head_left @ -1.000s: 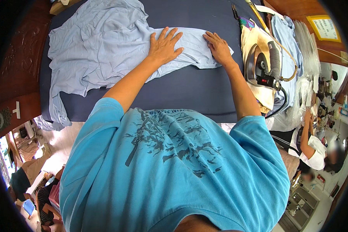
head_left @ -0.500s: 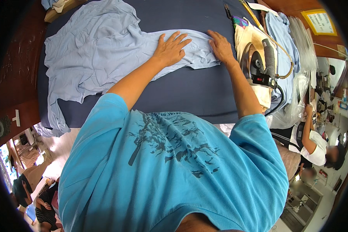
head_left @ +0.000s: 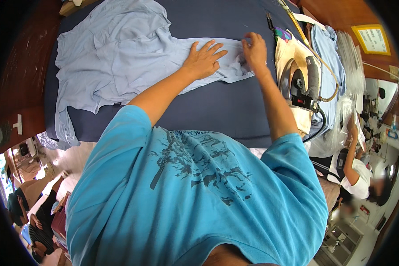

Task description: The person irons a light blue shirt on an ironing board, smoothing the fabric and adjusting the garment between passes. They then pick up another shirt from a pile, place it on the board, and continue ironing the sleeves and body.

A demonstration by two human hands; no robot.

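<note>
A light blue long-sleeved shirt (head_left: pixel 115 57) lies spread and creased on a dark blue padded ironing surface (head_left: pixel 208 106), one sleeve stretched to the right. My left hand (head_left: pixel 204 60) rests flat on that sleeve with fingers spread. At the cuff end, my right hand (head_left: pixel 256 52) has its fingers bent in on the cloth, which bunches beside it; the fingertips are partly hidden. Right of this hand, an iron (head_left: pixel 297 82) with a wrapped grey handle stands on a cream cloth (head_left: pixel 281 51), touched by neither hand.
Folded blue garments (head_left: pixel 326 53) and clear plastic sleeves (head_left: pixel 352 62) are stacked beyond the iron. A hose (head_left: pixel 326 66) and black cable run from it. Wooden panels (head_left: pixel 22 66) stand at the left. One person (head_left: pixel 361 177) works at the right; others are at the lower left.
My right hand has gone from lying stretched over the cuff to bent fingers, and the cloth there has bunched. My left hand stays flat on the sleeve. The view has shifted slightly.
</note>
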